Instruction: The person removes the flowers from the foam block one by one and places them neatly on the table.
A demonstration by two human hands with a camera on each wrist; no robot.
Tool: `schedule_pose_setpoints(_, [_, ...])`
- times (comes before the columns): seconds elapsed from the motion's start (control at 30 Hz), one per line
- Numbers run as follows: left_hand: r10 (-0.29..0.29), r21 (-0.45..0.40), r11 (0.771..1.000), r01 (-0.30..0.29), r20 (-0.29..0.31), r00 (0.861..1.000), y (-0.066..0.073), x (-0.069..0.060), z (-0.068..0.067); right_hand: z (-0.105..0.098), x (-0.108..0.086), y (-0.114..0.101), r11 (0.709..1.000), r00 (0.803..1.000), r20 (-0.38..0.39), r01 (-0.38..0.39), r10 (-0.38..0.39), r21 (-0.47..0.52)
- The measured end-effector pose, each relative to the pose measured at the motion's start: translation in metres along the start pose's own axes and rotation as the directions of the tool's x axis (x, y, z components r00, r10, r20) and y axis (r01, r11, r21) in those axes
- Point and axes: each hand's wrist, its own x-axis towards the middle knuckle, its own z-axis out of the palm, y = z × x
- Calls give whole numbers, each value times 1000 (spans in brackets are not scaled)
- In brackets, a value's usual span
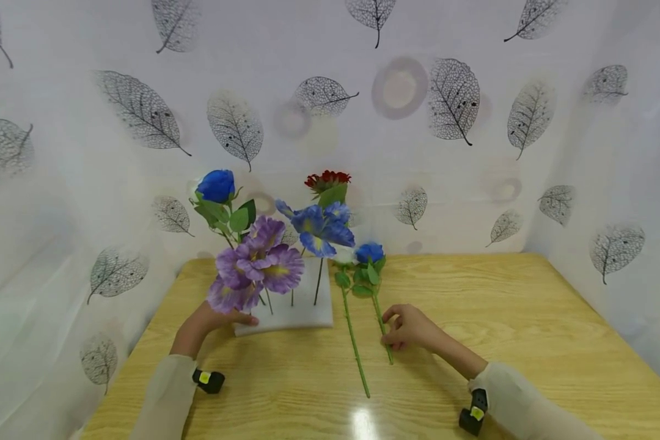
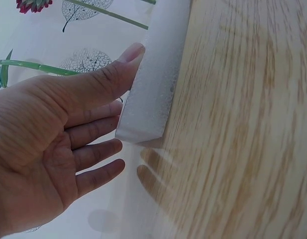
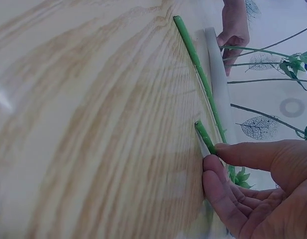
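A white foam board [image 1: 313, 315] lies on the table with several artificial flowers standing in it: a purple iris [image 1: 261, 263], a blue iris [image 1: 319, 227], a blue rose [image 1: 217, 186] and a red flower [image 1: 329, 179]. At the board's left end is my left hand [image 2: 49, 114], its thumb resting against the foam and its other fingers loosely extended beside it. My right hand [image 1: 409, 328] pinches the green stem [image 3: 205, 138] of another blue rose [image 1: 370, 252] between thumb and fingers, low on the stem. This rose lies on the table, right of the board.
Beside the pinched rose lies a white flower [image 1: 344, 255] with a long green stem [image 1: 354, 345]. The wooden table [image 1: 484, 299] meets a leaf-printed white curtain [image 1: 330, 140] at the back and sides.
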Motion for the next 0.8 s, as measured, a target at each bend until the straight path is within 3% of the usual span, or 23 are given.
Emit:
schedule_pose_setpoints(0.47, [14,8,1000,-15,22,1000,1,2,-1,-6,2,-3,999,1000,14,-22,22,-30])
schedule_pose_setpoints(0.8, [-1,13,1000,1,16,1000,-2,2,0,-9,5,-4,999,1000,8,17,-17,-32])
